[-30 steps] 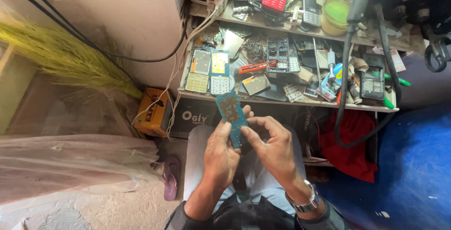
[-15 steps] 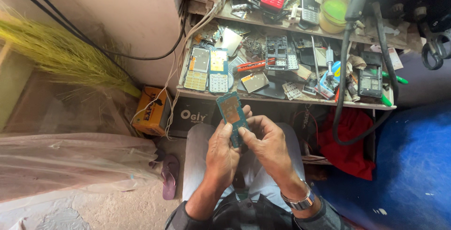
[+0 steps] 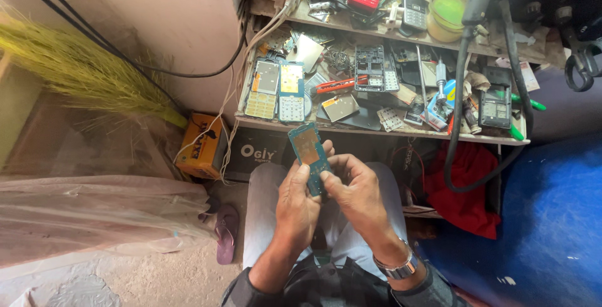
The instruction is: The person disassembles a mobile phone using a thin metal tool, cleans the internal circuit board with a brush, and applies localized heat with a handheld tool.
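Observation:
A blue-green phone circuit board [image 3: 308,151] with a copper-coloured shield is held upright over my lap. My left hand [image 3: 296,208] grips its lower part from the left, thumb on the front. My right hand [image 3: 355,192] touches the board's lower right edge with its fingertips; a metal watch sits on that wrist. Both hands are just below the front edge of the cluttered wooden bench [image 3: 351,129].
The bench holds several opened phones, keypads [image 3: 291,92], red-handled cutters [image 3: 333,85], a green pen [image 3: 527,100] and a green bowl [image 3: 448,10]. A black hose [image 3: 459,97] hangs at right over red cloth [image 3: 466,185]. Broom [image 3: 81,72], orange box [image 3: 200,145], plastic sheet [image 3: 94,210] left.
The board and both hands stay in nearly the same place over the lap; my right fingers have shifted slightly along the board's lower edge. The view has drifted a little.

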